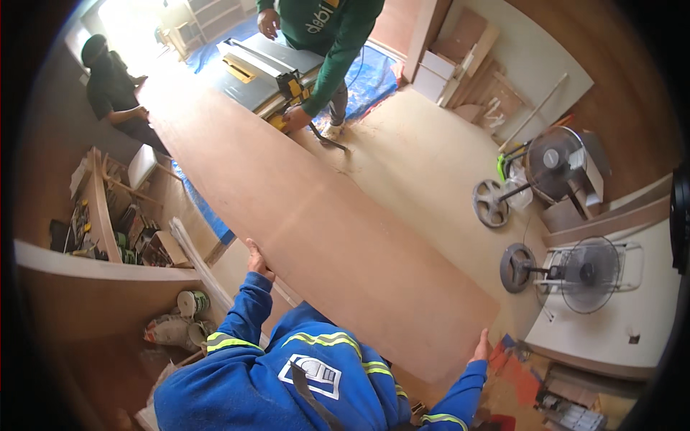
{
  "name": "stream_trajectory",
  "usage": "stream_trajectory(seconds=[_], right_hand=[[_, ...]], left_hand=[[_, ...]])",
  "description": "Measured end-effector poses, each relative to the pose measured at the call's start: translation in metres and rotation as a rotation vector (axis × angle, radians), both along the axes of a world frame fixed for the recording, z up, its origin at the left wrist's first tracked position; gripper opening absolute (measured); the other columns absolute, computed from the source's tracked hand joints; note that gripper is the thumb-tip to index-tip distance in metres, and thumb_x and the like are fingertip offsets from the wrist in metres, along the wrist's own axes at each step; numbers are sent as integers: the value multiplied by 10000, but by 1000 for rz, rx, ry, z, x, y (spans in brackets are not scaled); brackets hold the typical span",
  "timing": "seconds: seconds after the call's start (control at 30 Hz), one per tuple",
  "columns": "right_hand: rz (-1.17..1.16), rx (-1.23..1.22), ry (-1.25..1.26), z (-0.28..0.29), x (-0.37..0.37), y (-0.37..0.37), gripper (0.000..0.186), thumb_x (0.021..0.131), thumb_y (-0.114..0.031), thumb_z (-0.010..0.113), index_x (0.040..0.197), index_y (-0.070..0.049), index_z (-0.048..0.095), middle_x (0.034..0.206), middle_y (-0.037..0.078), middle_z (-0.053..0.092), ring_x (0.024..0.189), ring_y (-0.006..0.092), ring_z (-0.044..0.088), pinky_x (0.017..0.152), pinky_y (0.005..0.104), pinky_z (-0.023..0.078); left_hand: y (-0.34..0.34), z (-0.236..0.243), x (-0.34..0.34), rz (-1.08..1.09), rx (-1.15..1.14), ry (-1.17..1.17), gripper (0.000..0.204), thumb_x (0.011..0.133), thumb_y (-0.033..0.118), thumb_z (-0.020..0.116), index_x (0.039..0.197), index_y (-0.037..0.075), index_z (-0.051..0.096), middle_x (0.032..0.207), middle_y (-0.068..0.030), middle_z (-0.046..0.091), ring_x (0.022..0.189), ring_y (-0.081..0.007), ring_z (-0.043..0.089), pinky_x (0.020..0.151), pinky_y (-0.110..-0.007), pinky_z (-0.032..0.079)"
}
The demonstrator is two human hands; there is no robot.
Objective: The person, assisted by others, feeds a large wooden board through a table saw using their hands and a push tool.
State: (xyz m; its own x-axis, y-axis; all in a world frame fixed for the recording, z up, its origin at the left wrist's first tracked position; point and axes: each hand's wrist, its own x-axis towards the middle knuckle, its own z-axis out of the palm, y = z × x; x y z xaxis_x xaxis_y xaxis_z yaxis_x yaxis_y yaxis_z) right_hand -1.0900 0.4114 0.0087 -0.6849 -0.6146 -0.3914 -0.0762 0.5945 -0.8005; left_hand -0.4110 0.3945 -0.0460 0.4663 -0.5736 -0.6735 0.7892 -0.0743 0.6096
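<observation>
Long brown fibreboard sheet (302, 208) runs from the table saw (262, 72) at its far end back to the wearer. Left hand (257, 263) clasps its left long edge, right hand (481, 349) its near right corner. Risks: sheet sagging or twisting mid-span, binding at the saw; its right edge probably clears the floor fans (553, 172), hard to judge.

A long, flat board (302, 215) of plain reddish-brown wood, smooth and unmarked on its upper face, lies nearly level and runs lengthwise away from the person. Its near end is the wider part in view, with a straight cut edge and square corners. The left hand (256, 262) grips the left edge and the right hand (481, 348) the near right corner.
</observation>
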Motion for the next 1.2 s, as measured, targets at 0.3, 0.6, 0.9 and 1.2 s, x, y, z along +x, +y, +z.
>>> stream_trajectory(seconds=[0.3,0.6,0.9,1.2], right_hand=[[203,190,205,-55,-222,11,775,864,-541,655,1256,119,548,1292,195,586,1158,283,554,1013,371,410],[169,694,753,-119,-426,68,686,910,-544,458,1126,81,642,1202,267,623,1118,439,587,1001,492,430],[942,-80,879,-77,-195,-99,486,854,-365,674,1105,50,649,1142,270,630,1106,414,576,963,471,446],[1578,212,263,-200,30,-191,836,907,-709,362,1238,21,600,1287,258,570,1220,387,527,1016,423,421]], left_hand=[[60,28,-189,87,102,-55,875,817,793,423,1245,37,521,1077,-132,666,936,-312,668,787,-489,569],[107,63,-375,-225,114,-247,761,888,643,529,1254,-24,521,1092,-156,664,981,-307,675,771,-463,576],[138,59,-467,-516,-137,199,474,937,250,645,1310,-6,503,1245,-160,615,1119,-316,620,915,-416,527],[164,32,-500,-1110,-47,-88,569,841,299,758,1273,-18,565,1221,-137,630,1131,-258,577,970,-351,466]])
